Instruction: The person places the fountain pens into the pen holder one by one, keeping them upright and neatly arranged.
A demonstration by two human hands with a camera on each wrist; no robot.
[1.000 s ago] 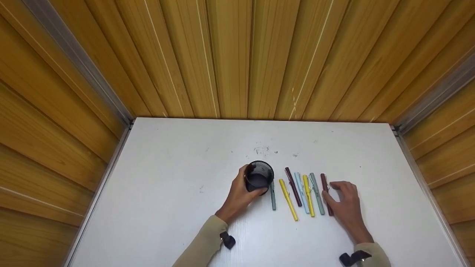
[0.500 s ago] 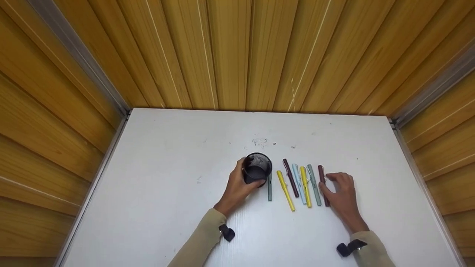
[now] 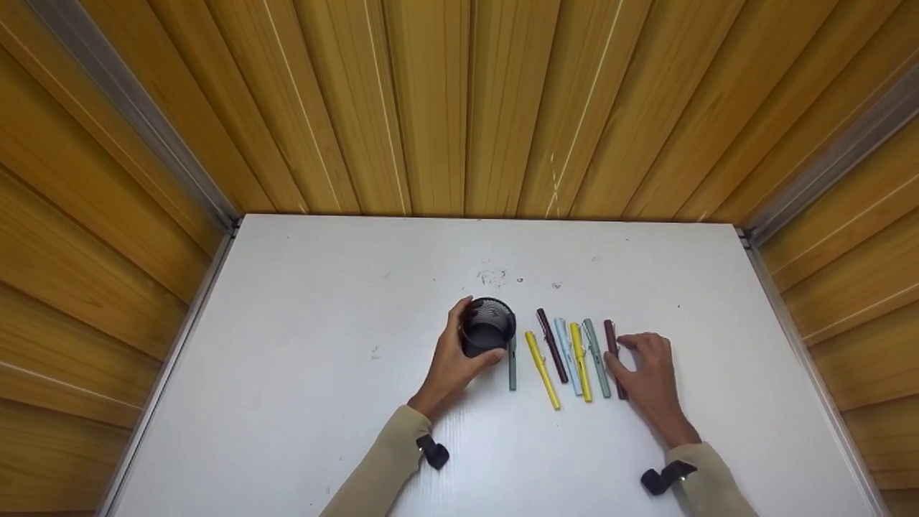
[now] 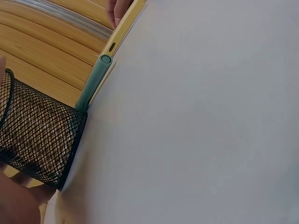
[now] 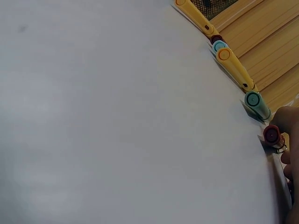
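Left hand (image 3: 451,362) grips the black mesh pen cup (image 3: 487,328), fingers and thumb curled round its wall; the cup stands upright on the white table (image 3: 301,402). Just right of this grip, touching or nearly touching the cup's base, lies a grey-green pen (image 3: 512,370); the left wrist view shows it (image 4: 96,80) running along the cup's side (image 4: 39,135).

Right hand (image 3: 648,377) rests on the table with its fingers bent over the dark maroon pen (image 3: 614,357), thumb at the pen's left side and fingertips at its far end. Whether the pen is pinched or only touched cannot be told. The right wrist view shows the pen's end cap (image 5: 271,135) close against the fingers (image 5: 288,140).

Left of this grip, side by side and roughly parallel, lie a teal pen (image 3: 596,357), a yellow pen (image 3: 580,359), a light blue pen (image 3: 567,355), a second maroon pen (image 3: 551,344) and a second yellow pen (image 3: 542,368), between the two hands.
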